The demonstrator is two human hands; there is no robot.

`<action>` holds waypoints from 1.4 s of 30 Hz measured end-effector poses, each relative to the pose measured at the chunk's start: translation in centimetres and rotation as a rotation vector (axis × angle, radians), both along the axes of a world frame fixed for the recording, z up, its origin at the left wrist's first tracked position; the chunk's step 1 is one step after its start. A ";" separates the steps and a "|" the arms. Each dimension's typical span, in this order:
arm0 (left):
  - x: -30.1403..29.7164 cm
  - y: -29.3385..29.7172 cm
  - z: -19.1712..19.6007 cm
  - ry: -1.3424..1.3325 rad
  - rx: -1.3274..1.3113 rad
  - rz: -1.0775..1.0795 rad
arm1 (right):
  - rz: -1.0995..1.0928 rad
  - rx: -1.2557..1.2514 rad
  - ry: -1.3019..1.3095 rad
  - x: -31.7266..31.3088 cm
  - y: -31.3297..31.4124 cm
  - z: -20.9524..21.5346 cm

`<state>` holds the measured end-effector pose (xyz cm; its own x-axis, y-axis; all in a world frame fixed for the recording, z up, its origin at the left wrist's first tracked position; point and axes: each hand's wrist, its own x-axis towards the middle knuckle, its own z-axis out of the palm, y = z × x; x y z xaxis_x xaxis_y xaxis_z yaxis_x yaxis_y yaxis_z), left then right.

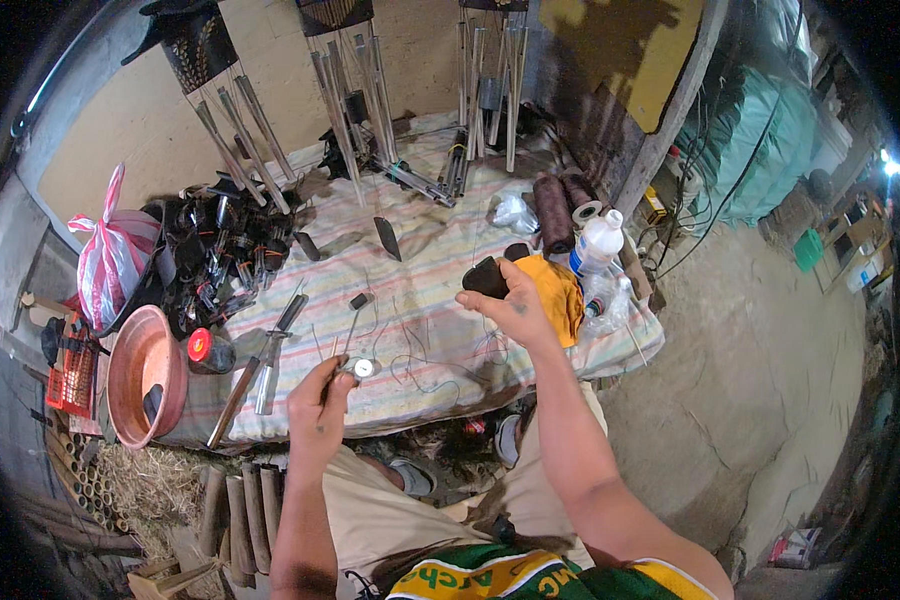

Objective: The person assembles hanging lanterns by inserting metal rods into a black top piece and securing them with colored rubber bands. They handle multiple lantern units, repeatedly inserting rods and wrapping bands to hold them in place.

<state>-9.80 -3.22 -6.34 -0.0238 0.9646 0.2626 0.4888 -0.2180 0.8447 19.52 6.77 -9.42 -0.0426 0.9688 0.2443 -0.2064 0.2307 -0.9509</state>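
Note:
My left hand (320, 405) is closed at the near edge of the cloth-covered table, pinching a small round white-faced piece (363, 368) whose kind I cannot make out. Thin rods or wires show just beyond its fingers. Farther right, my right hand (518, 310) grips a flat black piece (485, 278) between thumb and fingers. A curved black piece (388, 239) stands on the cloth farther back, and a small black cylinder (359, 300) lies between the hands. Loose dark thread (420, 365) trails over the cloth. Left of my left hand lie a hammer (240, 390) and a metal tube (267, 385).
Wind chimes with metal tubes (345, 110) hang over the back of the table. Dark parts (220, 240), a pink basin (175, 370) and a red-lidded jar (208, 350) sit left. Right are brown thread spools (552, 215), a white bottle (598, 243) and yellow cloth (560, 298).

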 end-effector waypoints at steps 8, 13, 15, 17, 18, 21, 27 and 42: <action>-7.2 -1.3 -1.3 0.366 0.081 0.132 | -0.253 0.174 -0.267 -0.6 1.8 -3.1; -11.7 -0.9 -3.7 0.495 0.174 0.282 | -0.271 0.052 -0.218 -0.3 2.1 -3.3; -12.7 -0.4 -4.6 0.470 0.155 0.302 | -0.273 0.052 -0.203 -0.3 2.1 -3.5; -13.2 0.3 -5.1 0.429 0.093 0.315 | -0.319 0.027 -0.186 -0.3 2.2 -3.8; -13.3 0.7 -5.3 0.414 0.083 0.318 | -0.324 0.052 -0.210 -0.3 2.2 -3.9; -13.3 2.0 -6.2 0.358 0.016 0.301 | -0.344 0.021 -0.224 -0.2 2.3 -4.3; -12.0 4.8 -9.1 0.517 0.081 0.268 | -0.267 0.046 -0.100 0.3 2.4 -5.2; 6.2 6.4 0.3 0.258 0.233 -0.145 | -0.338 0.073 -0.151 -1.5 2.7 -5.3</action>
